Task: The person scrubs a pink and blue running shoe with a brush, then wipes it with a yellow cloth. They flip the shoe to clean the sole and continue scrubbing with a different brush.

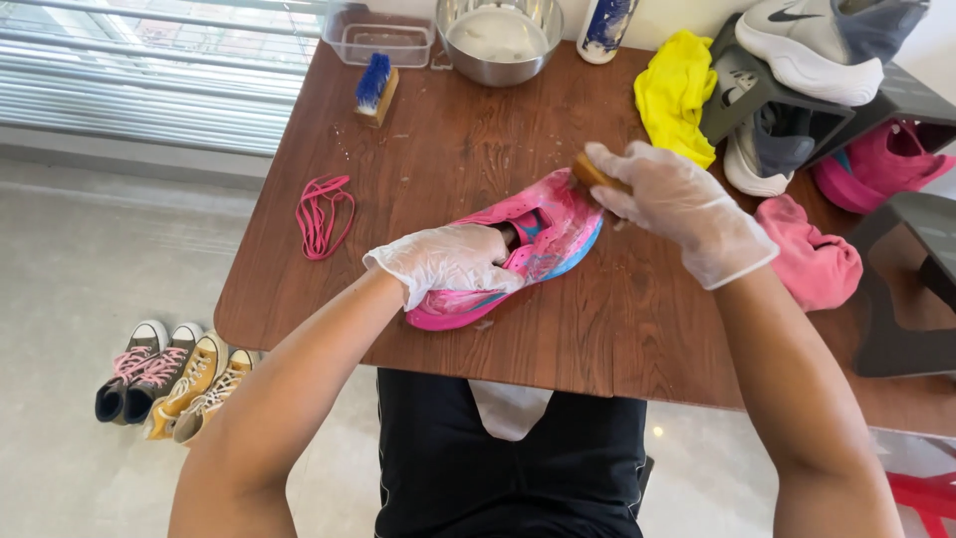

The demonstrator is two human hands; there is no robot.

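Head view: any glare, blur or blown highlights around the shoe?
Head view: window blinds top left are overexposed; wooden table shows soft sheen, no hard glare; pink and blue sneaker sharp; gloved right hand slightly soft; edges bend a little, wide lens.

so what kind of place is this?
Likely a home or small shoe-cleaning setup: a wooden table by a window with blinds, a steel bowl of suds, a brush, and sneakers lined up on the floor.
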